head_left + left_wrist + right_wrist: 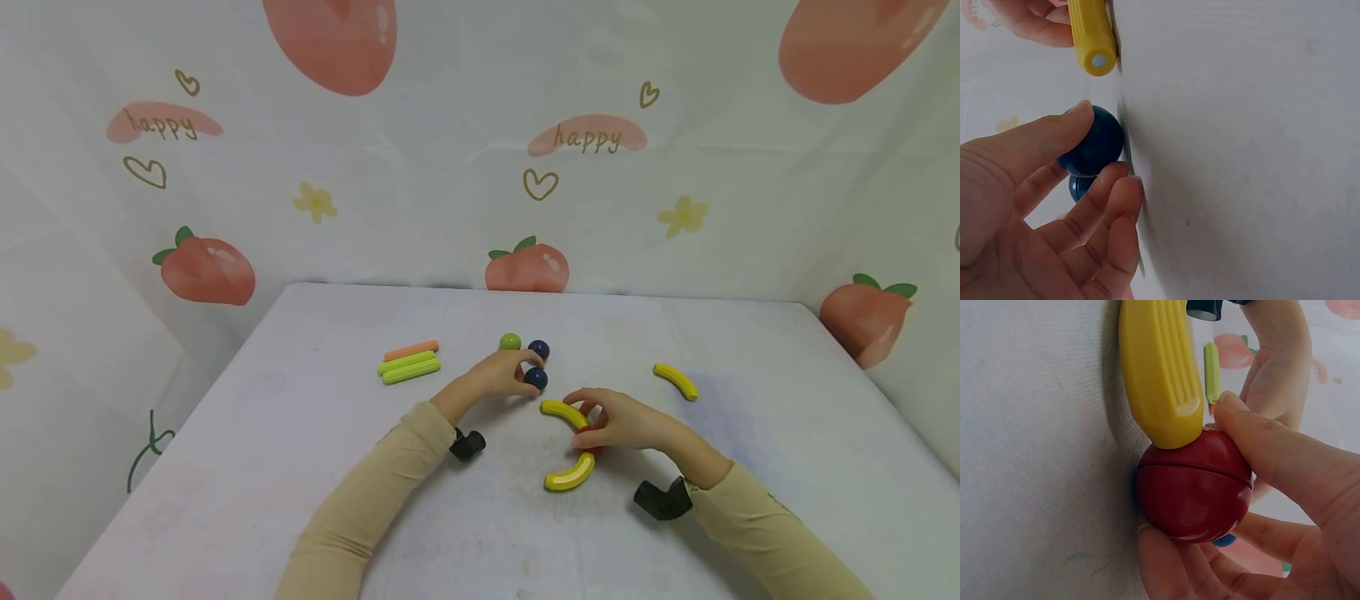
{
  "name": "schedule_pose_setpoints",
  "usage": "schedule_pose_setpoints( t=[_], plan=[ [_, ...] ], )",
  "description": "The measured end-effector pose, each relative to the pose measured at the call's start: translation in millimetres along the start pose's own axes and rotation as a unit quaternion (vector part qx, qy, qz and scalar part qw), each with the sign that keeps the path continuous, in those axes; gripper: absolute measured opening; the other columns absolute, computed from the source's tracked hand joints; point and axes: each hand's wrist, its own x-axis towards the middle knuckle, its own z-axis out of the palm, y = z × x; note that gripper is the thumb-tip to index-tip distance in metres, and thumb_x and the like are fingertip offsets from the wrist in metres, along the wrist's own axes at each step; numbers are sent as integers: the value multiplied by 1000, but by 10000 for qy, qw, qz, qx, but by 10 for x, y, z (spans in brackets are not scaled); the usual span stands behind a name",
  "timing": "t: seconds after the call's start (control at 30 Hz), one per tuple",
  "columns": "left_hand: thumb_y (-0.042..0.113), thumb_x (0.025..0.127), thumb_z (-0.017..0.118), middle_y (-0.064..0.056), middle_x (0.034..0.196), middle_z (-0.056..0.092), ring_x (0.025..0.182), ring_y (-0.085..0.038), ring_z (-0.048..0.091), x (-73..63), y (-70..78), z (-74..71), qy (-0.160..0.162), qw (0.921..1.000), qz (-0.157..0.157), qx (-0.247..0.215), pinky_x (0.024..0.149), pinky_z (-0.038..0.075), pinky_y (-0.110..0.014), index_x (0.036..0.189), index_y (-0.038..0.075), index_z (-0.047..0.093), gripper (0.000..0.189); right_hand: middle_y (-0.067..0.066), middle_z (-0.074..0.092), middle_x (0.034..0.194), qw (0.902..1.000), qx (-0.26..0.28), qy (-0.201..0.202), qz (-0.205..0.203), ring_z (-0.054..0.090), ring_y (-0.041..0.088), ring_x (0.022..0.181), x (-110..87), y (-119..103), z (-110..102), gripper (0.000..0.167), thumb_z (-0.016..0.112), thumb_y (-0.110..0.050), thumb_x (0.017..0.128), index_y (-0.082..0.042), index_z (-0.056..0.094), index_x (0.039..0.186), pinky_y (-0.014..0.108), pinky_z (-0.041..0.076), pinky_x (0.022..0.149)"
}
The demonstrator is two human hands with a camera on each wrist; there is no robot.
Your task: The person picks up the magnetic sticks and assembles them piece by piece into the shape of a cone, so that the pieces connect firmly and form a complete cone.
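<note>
Left hand (495, 375): thumb and fingertips pinch a glossy dark-blue ball (536, 379), lower centre of the head view.
Right hand (621, 421): fingers curled around a glossy red ball (1194, 494), just right of lower centre.
Touching red: ribbed yellow bar (1163, 369).

Two blue balls (536, 379), one green ball (510, 340), one red ball (1194, 500) — three curved sticks (570, 476), three straight sticks (412, 372).
</note>
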Motion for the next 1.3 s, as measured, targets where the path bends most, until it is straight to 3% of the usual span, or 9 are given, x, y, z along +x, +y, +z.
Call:
schedule_pose_setpoints(
  t=[0.3, 0.63, 0.9, 1.3],
  plan=[
    [26, 82, 72, -7, 93, 61, 80, -15, 52, -91, -108, -54, -57, 9993, 34, -363, 67, 41, -21, 117, 16, 57, 39, 18, 56, 115, 10000, -57, 5, 52, 59, 16, 84, 7, -12, -7, 60, 72, -30, 81, -5, 47, 129, 32, 52, 73],
    [26, 80, 73, -3, 91, 58, 79, -13, 51, -228, -194, -56, -159, 9974, 31, -696, 66, 40, -20, 113, 14, 59, 37, 17, 55, 114, 9999, -100, 13, 68, 58, 16, 82, 7, -17, -16, 59, 72, -30, 81, -6, 48, 128, 31, 51, 73],
    [28, 81, 72, -2, 92, 56, 77, -13, 51, -284, -182, 3, -419, 9951, 40, -898, 63, 41, -20, 113, 16, 58, 37, 17, 55, 114, 9999, -89, 17, 69, 58, 15, 81, 12, -12, -12, 59, 72, -30, 81, -6, 47, 129, 30, 51, 72],
    [27, 81, 72, -3, 93, 56, 77, -14, 51, -323, -114, 58, -532, 9939, 154, -956, 62, 41, -20, 112, 15, 59, 36, 16, 55, 114, 9998, -66, 7, 171, 57, 15, 81, 6, -20, 3, 60, 73, -30, 80, -6, 48, 129, 31, 52, 73]
  ],
)
